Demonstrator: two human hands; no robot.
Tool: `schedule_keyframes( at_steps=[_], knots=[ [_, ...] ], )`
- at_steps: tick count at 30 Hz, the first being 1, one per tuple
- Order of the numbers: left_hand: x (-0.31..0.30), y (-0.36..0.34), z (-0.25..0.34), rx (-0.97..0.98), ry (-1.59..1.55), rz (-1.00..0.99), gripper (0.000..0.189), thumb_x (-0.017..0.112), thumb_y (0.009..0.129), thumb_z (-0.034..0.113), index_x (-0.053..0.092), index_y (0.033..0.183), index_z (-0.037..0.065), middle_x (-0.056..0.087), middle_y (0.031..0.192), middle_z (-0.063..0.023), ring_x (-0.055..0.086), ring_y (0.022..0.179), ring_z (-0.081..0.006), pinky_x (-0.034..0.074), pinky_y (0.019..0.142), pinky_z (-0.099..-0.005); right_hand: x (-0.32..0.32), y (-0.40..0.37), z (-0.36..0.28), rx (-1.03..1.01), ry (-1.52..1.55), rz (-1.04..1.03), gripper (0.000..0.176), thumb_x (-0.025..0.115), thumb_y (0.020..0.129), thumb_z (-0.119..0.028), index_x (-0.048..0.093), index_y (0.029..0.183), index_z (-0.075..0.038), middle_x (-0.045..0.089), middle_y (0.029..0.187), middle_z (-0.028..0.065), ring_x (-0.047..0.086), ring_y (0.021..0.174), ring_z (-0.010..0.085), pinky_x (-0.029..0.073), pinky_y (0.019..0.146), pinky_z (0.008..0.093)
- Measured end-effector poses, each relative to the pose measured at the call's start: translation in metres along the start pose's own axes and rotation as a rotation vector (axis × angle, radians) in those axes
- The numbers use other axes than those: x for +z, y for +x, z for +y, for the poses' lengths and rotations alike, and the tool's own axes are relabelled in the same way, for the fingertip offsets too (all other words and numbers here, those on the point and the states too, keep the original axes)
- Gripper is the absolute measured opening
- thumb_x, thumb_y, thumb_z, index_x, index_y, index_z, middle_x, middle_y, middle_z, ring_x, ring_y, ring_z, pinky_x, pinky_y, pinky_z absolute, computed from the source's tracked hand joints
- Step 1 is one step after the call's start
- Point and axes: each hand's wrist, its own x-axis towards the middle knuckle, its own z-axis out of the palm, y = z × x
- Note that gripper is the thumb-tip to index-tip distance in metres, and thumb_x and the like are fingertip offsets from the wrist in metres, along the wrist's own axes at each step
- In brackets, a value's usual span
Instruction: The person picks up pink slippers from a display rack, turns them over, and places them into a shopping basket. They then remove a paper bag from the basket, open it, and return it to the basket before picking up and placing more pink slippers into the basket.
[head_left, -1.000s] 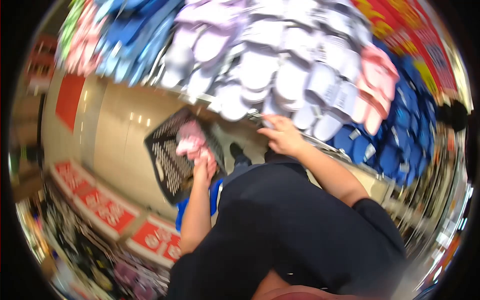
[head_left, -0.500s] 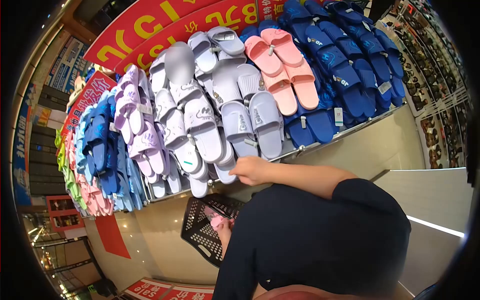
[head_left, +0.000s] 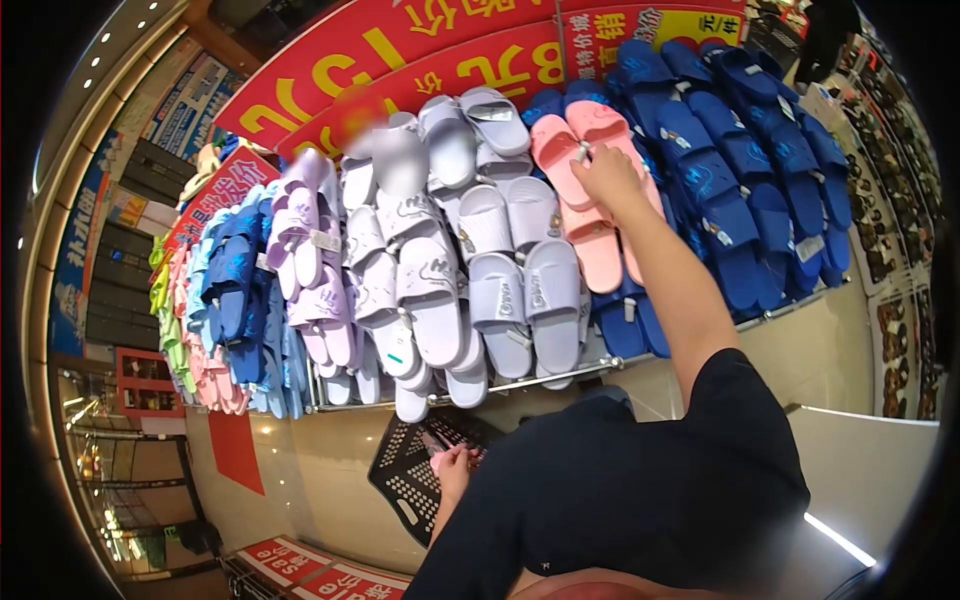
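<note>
My right hand reaches up to the pair of pink slippers on the rack. Its fingers are closed at the white tag that sits between the upper two; the exact grip is partly hidden. Low down, my left hand is at a black perforated basket, its fingers closed around a pink thing too small to make out. Beside the pink pair hang grey slippers on one side and dark blue slippers on the other.
Lilac slippers and white slippers fill the rack's middle, above its metal front rail. Behind stand red price signs. Shelves of dark goods line the right, and a white panel stands nearby.
My right hand has left the lower edge of the white and grey slippers and moved up and right to the pink slippers. The left hand stays by the basket. The view has shifted.
</note>
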Motion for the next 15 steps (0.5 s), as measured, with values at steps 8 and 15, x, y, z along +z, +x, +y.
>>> schedule_keyframes(
  at_steps=[8,15],
  knots=[
    [0.032,-0.019,0.012,0.072,-0.059,0.080,0.028,0.055,0.102,0.015,0.056,0.125,-0.001,0.070,0.098,-0.0098,0.065,0.077,-0.0124,0.051,0.063,-0.0240,0.048,0.038,0.005,-0.037,-0.091,0.018,0.043,0.052,0.093,-0.047,0.071,0.101,-0.010,0.073,0.096,0.0182,0.071,0.084,0.0362,0.056,0.072,0.0490],
    [0.042,-0.052,0.020,0.187,-0.137,0.221,0.021,0.057,0.100,0.009,0.059,0.117,-0.003,0.071,0.097,-0.0104,0.065,0.077,-0.0136,0.052,0.066,-0.0238,0.064,0.042,0.015,-0.004,-0.035,0.094,0.033,0.050,0.092,-0.036,0.070,0.092,-0.010,0.072,0.086,0.0191,0.071,0.079,0.0376,0.055,0.070,0.0522]
  ],
)
